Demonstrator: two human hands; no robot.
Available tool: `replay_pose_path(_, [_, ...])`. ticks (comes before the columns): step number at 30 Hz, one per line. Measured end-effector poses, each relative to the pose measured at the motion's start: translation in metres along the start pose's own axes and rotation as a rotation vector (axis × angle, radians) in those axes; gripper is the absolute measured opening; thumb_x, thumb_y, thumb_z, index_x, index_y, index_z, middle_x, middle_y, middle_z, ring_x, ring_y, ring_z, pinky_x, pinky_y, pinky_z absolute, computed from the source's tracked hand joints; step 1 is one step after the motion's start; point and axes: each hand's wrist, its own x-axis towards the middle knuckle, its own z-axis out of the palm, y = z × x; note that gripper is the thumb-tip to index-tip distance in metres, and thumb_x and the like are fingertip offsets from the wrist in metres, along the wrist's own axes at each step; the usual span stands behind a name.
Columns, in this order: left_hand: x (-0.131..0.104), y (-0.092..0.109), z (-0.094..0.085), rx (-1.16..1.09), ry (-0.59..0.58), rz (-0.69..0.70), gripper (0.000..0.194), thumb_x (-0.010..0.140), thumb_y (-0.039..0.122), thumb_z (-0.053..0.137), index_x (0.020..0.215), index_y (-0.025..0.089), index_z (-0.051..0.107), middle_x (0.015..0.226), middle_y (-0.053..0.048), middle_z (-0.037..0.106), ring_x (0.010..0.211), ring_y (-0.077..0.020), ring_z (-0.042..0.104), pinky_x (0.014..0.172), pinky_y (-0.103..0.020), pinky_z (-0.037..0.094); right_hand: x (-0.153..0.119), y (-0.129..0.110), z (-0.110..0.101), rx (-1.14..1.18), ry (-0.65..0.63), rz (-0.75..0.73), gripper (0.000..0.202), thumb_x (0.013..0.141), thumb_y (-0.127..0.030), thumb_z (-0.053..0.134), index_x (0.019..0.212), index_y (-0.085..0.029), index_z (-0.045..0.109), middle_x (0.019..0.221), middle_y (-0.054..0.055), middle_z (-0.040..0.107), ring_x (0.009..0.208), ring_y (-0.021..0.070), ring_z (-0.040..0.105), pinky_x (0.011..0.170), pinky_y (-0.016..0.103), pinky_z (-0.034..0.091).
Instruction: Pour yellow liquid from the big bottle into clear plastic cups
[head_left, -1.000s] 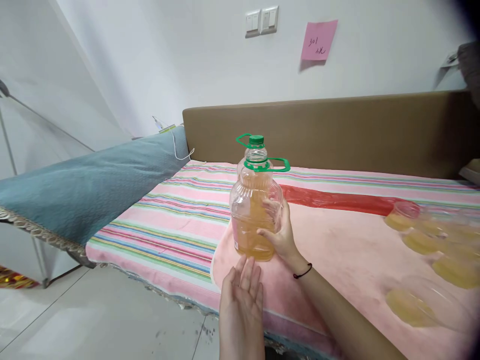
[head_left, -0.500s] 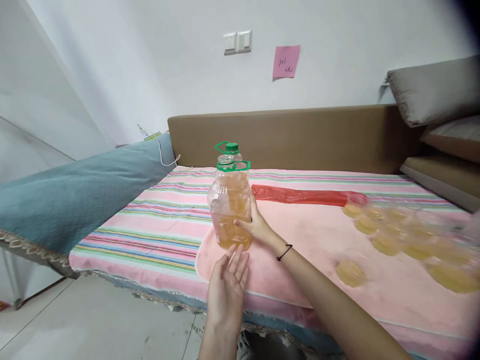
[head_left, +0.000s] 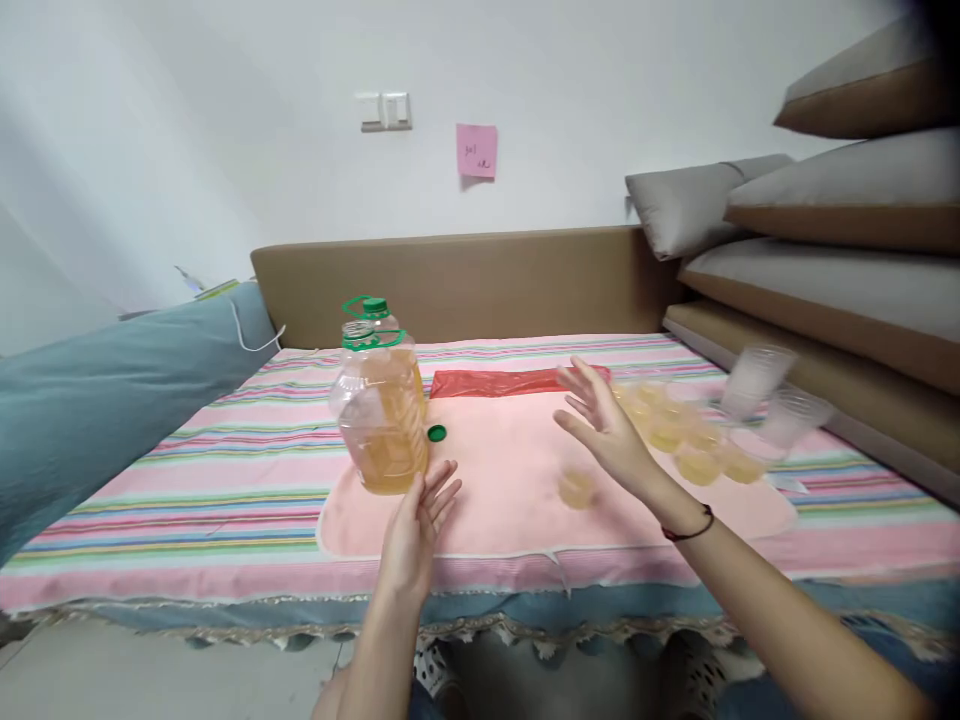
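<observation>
My left hand [head_left: 416, 532] is half open, palm up, fingers loosely spread and gripping nothing; it is just beside the base of the uncapped plastic bottle [head_left: 384, 435], and I can't tell whether my thumb brushes it. My right hand [head_left: 616, 448] is open and empty, raised over the pink mat [head_left: 480, 525] between the lone cup [head_left: 576, 488] and the grouped cups [head_left: 697, 465].

The uncapped bottle, part full of yellowish liquid, stands upright near the mat's left end on the sofa [head_left: 247, 582]. The capped bottle [head_left: 415, 372] is close behind it, and the green cap [head_left: 436, 433] lies loose to its right. The lone cup is nearer the sofa's front edge than the red plastic [head_left: 510, 383] at the back of the mat.

What worries me most is the open neck: if my left hand or wrist knocked that bottle, liquid could slop straight out onto the cloth. The padding looks soft, so leaning on it might tilt the bottle or the cups. Lowering my right hand or forearm carelessly could clip the lone cup, and a sideways sweep could upset several of the grouped ones, which sit close together. The stacked empty cups [head_left: 757, 380] lean beside them, near the cushions [head_left: 847, 270], and might topple into the filled ones if nudged.
</observation>
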Motion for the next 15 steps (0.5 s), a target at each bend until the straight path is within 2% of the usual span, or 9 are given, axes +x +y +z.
replay_pose_path(4, [0.007,-0.028,0.027,0.195,-0.116,0.028,0.052,0.095,0.049,0.036,0.110,0.009,0.065,0.126,-0.017,0.064,0.109,-0.0252,0.065,0.103,-0.040,0.043,-0.035,0.042,-0.063,-0.077,0.126,0.163,0.049,0.079,-0.049,0.068,0.123,-0.028,0.057,0.129,0.008,0.061,0.119,0.0245,0.057,0.104,0.045,0.041])
replay_pose_path(7, [0.012,-0.053,0.050,0.303,-0.179,0.081,0.057,0.090,0.052,0.042,0.119,0.005,0.057,0.118,-0.022,0.067,0.100,-0.0264,0.069,0.099,-0.043,0.046,-0.058,0.070,-0.087,-0.094,0.161,0.244,0.042,0.075,-0.053,0.069,0.104,-0.023,0.068,0.116,0.010,0.069,0.111,0.0277,0.061,0.101,0.049,0.042])
replay_pose_path(11, [0.021,-0.084,0.073,0.368,-0.188,0.137,0.058,0.084,0.047,0.053,0.126,0.007,0.049,0.120,-0.024,0.065,0.092,-0.0240,0.070,0.096,-0.044,0.048,-0.075,0.083,-0.088,-0.059,0.138,0.337,0.038,0.069,-0.053,0.072,0.092,-0.022,0.074,0.106,0.008,0.074,0.104,0.0287,0.064,0.100,0.049,0.042])
replay_pose_path(15, [0.032,-0.107,0.083,0.482,-0.143,0.200,0.054,0.072,0.026,0.066,0.123,0.016,0.051,0.130,-0.019,0.059,0.094,-0.0195,0.066,0.095,-0.041,0.047,-0.079,0.084,-0.071,0.032,0.084,0.427,0.033,0.065,-0.044,0.076,0.089,-0.022,0.076,0.101,0.008,0.076,0.101,0.0278,0.067,0.098,0.046,0.045])
